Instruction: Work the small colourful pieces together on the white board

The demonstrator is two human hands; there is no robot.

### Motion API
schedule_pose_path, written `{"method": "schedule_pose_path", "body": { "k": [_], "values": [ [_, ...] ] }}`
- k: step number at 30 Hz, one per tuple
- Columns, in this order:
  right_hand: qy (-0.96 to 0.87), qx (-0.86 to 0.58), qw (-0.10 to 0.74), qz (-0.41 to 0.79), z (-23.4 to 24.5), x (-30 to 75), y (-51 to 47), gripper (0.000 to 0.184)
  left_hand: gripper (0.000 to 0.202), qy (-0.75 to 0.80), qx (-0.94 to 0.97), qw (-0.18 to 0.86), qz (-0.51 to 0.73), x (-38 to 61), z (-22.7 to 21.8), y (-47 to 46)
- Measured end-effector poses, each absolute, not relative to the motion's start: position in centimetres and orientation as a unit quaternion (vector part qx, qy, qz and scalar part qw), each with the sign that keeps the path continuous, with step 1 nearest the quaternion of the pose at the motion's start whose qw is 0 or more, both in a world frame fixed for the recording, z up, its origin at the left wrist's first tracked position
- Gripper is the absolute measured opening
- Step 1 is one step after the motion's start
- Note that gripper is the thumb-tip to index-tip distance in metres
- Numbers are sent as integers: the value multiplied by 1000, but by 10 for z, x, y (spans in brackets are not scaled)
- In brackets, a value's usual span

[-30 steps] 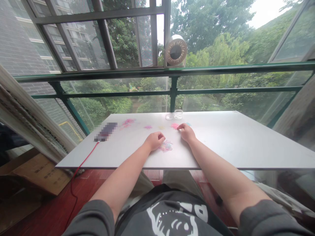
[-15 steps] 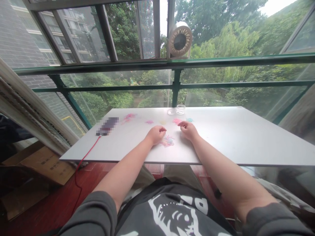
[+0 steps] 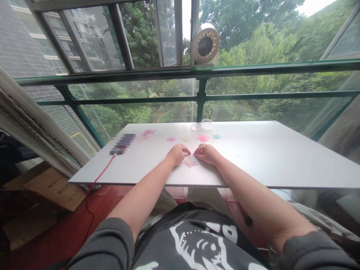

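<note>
A mixed pile of thin, multicoloured strands that look like small rubber bands (image 3: pixel 190 161) lies on the white table between my hands. My left hand (image 3: pixel 178 154) rests at the pile's left edge, fingers curled in and tips pressed together. Over the pile's upper right edge, my right hand (image 3: pixel 207 154) is closed in a pinch, its tips close to those of the left. Whatever either hand pinches is too small to make out. Sorted by colour beyond the hands are a pink pile (image 3: pixel 203 138), a teal pile (image 3: pixel 216 136), a faint yellow pile (image 3: pixel 186 139) and a purple pile (image 3: pixel 170 139).
A larger pink-red heap (image 3: pixel 148 133) lies at the far left, near a pixelated dark device (image 3: pixel 123 143) with a red cable (image 3: pixel 102 170). A clear round container (image 3: pixel 206 124) and a shallow clear lid (image 3: pixel 195 128) stand at the table's back edge, before the green railing (image 3: pixel 168 74).
My right hand has come back from beside the pink and teal piles, moving left and nearer to the mixed pile. The left hand has hardly moved.
</note>
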State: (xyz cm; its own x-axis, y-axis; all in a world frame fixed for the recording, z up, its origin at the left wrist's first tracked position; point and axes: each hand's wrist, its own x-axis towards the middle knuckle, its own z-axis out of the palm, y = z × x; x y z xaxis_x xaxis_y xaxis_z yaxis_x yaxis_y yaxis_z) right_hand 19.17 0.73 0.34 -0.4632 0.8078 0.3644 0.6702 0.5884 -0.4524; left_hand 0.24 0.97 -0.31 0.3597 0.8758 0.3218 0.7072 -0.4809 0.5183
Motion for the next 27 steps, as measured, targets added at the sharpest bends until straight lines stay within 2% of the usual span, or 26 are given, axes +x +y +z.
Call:
{"method": "schedule_pose_path", "body": {
  "k": [9,20,27],
  "values": [
    [-844,-452,274,92,3,191,6,13,32,479,812,163,291,2,-1,7],
    [-823,-457,302,151,4,189,5,13,29,472,804,175,318,5,3,-4],
    [-825,-437,318,167,4,181,0,13,20,465,810,151,323,6,8,-7]
  ]
}}
